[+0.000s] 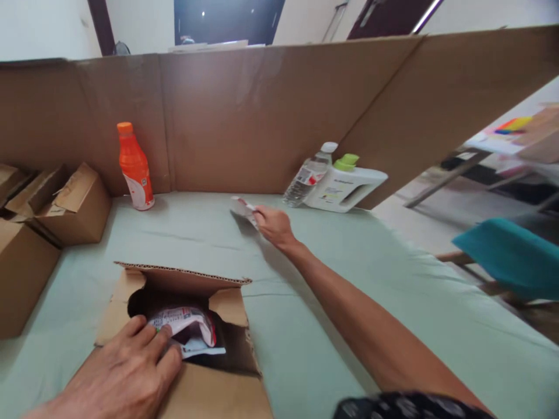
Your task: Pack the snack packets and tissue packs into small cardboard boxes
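A cardboard box (218, 396) with raised, torn flaps stands open in front of me. Inside it lie shiny plastic packets (187, 323) in white, red and blue. My left hand (126, 369) is at the box opening, its bent fingers and thumb closed around the left edge of the packets; its grip is partly hidden. Farther off, my right hand (275, 224) is stretched over the cloth, pinching a thin white-and-red packet (245, 209) seen nearly edge-on. Its print cannot be read.
An orange bottle (135, 169) stands at the back left by the cardboard wall (227, 116). Back right, a clear water bottle (305, 177) leans beside a white jug (336, 189) with a green cap. Several open boxes (82, 203) sit on the left. Pale green cloth (305, 337) covers the table.
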`<state>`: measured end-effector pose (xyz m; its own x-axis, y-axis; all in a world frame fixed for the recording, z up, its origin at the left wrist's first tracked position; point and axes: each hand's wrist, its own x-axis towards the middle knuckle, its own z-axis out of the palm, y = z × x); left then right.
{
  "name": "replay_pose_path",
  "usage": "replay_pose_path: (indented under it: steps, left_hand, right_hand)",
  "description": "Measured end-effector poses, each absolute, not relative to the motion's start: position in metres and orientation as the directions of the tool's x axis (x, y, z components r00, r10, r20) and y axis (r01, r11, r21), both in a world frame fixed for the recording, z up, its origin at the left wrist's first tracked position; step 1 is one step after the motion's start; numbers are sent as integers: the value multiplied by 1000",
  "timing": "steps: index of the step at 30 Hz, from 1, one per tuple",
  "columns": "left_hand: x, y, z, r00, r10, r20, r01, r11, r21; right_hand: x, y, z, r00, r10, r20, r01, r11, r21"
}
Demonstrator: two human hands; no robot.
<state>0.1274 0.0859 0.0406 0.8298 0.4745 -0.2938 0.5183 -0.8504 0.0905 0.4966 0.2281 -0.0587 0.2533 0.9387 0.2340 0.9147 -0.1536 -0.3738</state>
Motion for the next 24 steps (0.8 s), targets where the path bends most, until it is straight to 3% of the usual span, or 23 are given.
replay_pose_path:
  steps: [3,6,8,10,14,20,24]
  left_hand:
    - [127,81,37,838,512,-190,537,-836,110]
    - [126,77,30,851,505,-145,519,-852,75]
    - [126,75,28,843,511,-166,520,-854,14]
    - [126,74,26,845,514,-151,515,-857,-33]
    - [122,73,18,851,521,-70,519,-854,-44]
    - [119,75,15,847,530,-53,529,-848,-21]
    - [117,76,14,844,536,-23,536,-844,16]
  right_hand:
    - [494,166,-13,254,871,422,855,2,-519]
    - [473,103,38,239,729,642,677,349,-648]
    - [447,74,64,119,662,740,655,508,-559]
    - [418,57,84,-118,606,787,708,607,-361]
    - [369,47,107,-500,519,693,729,685,14]
    - [347,26,130,-539,454,709,742,654,146]
    - [337,27,129,-621,575,533,763,600,242]
